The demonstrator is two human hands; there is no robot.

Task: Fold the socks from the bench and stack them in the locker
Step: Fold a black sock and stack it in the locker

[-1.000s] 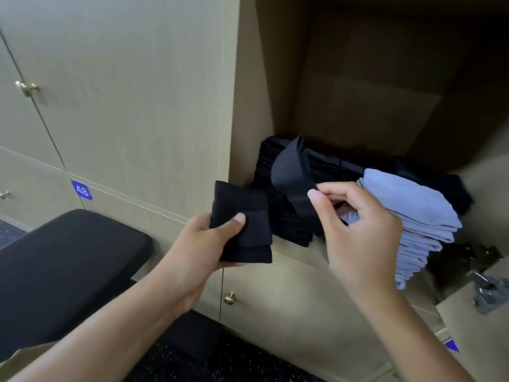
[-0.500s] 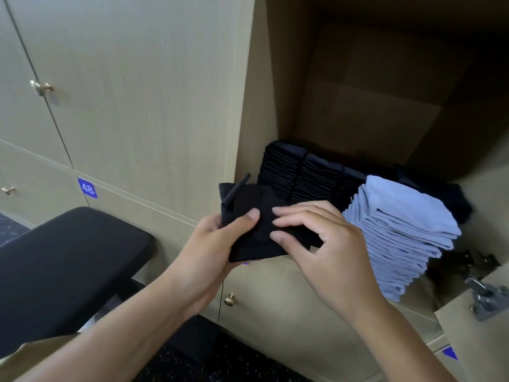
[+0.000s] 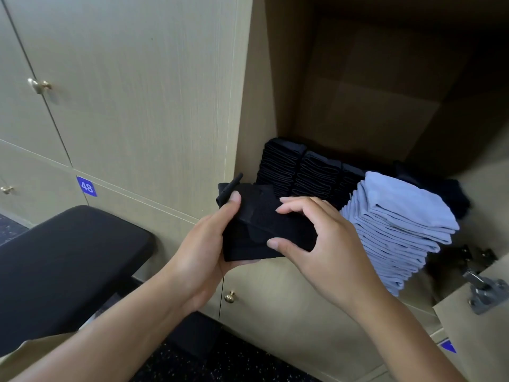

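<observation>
A folded black sock (image 3: 256, 227) is held in front of the open locker (image 3: 358, 106). My left hand (image 3: 203, 249) grips its left side, thumb on top near a cuff end that sticks up. My right hand (image 3: 314, 244) pinches its right side between thumb and curled fingers. Inside the locker, stacks of folded black socks (image 3: 300, 172) stand at the left and back. A tall stack of folded light blue socks (image 3: 396, 221) leans at the right front.
A black padded bench (image 3: 63, 260) lies at the lower left. Closed locker doors (image 3: 124, 78) with brass knobs fill the left, one tagged 48. The open locker door with its metal hinge (image 3: 482, 290) juts in at the lower right.
A second ago my right hand held the sock's loose end up by the stacks. It has folded that end down onto the bundle, and both hands now hold the sock together.
</observation>
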